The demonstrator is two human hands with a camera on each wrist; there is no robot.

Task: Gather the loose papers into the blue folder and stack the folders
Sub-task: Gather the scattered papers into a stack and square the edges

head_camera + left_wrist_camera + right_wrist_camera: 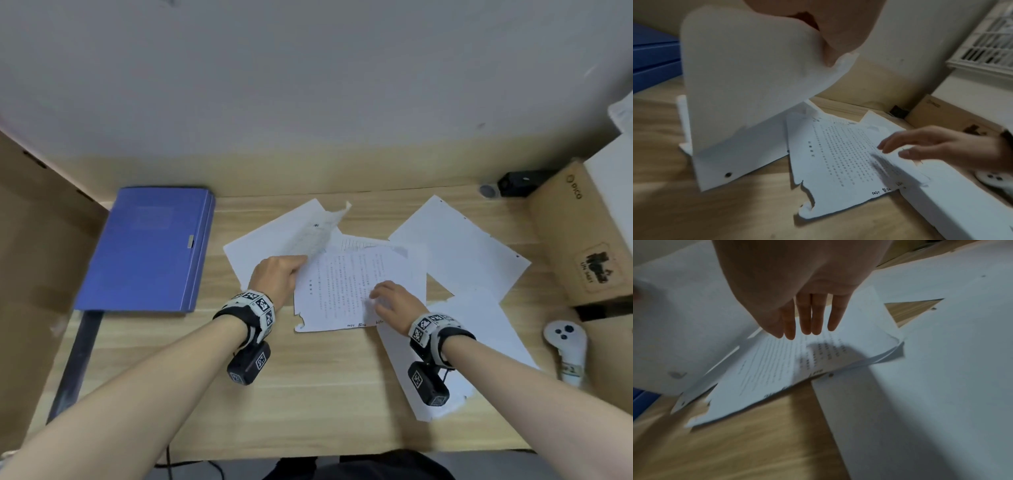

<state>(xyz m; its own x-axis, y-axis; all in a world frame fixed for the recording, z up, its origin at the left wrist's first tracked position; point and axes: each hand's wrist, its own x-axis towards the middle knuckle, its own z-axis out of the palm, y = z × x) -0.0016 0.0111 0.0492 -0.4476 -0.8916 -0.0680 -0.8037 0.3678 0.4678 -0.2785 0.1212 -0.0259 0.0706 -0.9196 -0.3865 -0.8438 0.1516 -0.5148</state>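
A closed blue folder [147, 246] lies flat at the desk's left. Several white sheets are scattered across the middle. My left hand [291, 270] pinches the edge of one blank sheet [748, 73] and holds it tilted up off the desk, over another sheet lying flat. Just right of it lies a printed sheet [342, 287] with a torn lower-left corner. My right hand [380, 294] has straight fingers [807, 321] at that sheet's right part, where the paper bows upward. The blue folder [653, 56] shows at the far left of the left wrist view.
Blank sheets lie at the back right [459, 246] and front right [479, 342]. A white controller [565, 342] rests near the right edge beside a cardboard box [582, 240]. Cardboard [34, 240] walls the left side. A black device [520, 183] sits against the back wall.
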